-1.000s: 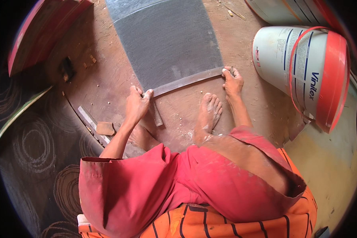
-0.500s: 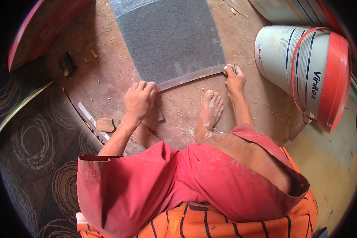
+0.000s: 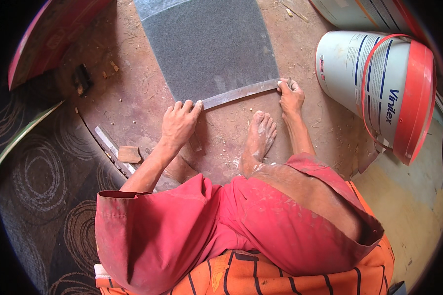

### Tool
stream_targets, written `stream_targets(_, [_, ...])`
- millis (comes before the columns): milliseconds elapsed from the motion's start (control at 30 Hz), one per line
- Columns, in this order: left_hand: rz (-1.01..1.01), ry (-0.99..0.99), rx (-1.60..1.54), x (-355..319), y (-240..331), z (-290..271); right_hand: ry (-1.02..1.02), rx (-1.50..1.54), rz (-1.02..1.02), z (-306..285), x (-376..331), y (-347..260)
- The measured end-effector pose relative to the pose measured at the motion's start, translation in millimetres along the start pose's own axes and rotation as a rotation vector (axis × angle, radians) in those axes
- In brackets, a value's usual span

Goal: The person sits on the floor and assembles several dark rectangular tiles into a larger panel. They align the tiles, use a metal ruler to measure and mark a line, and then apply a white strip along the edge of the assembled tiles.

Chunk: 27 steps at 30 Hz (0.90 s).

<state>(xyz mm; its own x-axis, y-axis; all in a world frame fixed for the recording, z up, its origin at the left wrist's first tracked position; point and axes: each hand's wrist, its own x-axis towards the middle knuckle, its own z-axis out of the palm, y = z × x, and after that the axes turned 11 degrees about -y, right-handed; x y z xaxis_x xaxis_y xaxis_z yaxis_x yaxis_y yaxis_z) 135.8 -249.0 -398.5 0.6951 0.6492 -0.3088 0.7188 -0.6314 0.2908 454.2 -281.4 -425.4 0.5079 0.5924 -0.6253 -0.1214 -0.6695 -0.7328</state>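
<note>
A narrow, flat grey strip (image 3: 241, 93) lies along the near edge of a dark grey, grainy sheet (image 3: 211, 49) on the dusty floor. My left hand (image 3: 181, 122) is closed over the strip's left end, fingers bent on top and the thumb side toward the sheet's corner. At the other end my right hand (image 3: 291, 97) pinches the strip between thumb and fingers, by the sheet's right corner. Below my left wrist a short flat piece (image 3: 195, 141) lies on the floor, partly hidden. My bare right foot (image 3: 258, 137) stands just short of the strip.
A white bucket (image 3: 349, 78) with a red lid and handle lies at the right, another bucket (image 3: 364, 14) behind it. At the left are a wooden block (image 3: 129, 154), a pale long strip (image 3: 106, 139), a black object (image 3: 82, 78) and a dark patterned carpet (image 3: 39, 177).
My left hand has shifted slightly right along the strip, its fingers spreading further over that end. My right hand has stayed nearly in place.
</note>
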Motion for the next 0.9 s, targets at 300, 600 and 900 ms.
stream_targets(300, [0.013,-0.025,0.007,3,2,-1,-0.033,0.011,-0.097,-6,12,22])
stream_targets(600, [-0.01,-0.102,-0.023,4,2,-2,-0.025,-0.013,-0.107,-6,9,16])
stream_targets(900, [-0.008,-0.103,-0.038,3,1,-3,-0.041,-0.011,-0.103,-7,8,16])
